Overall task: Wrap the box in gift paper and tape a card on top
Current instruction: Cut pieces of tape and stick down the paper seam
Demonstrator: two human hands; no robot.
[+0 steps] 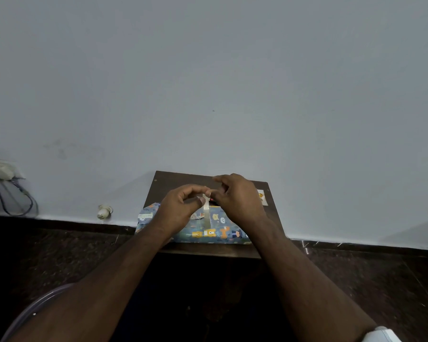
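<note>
Box in blue animal-print gift paper point(208, 230) sits at table's point(173, 178) near edge. My left hand point(181, 208) and right hand point(237, 201) pinch translucent tape strip point(206, 213) above it; should press flat along seam, smoothing outward. Small card point(261, 196) waits at far-right corner.

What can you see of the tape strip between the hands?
The tape strip is a narrow, pale, semi-clear band hanging about vertical over the wrapped box. Its upper end is pinched between the left hand and right hand at their fingertips. Its lower part lies against the blue animal-print paper on the box's top. Whether it is stuck down cannot be told, nor whether it joins a roll.
</note>
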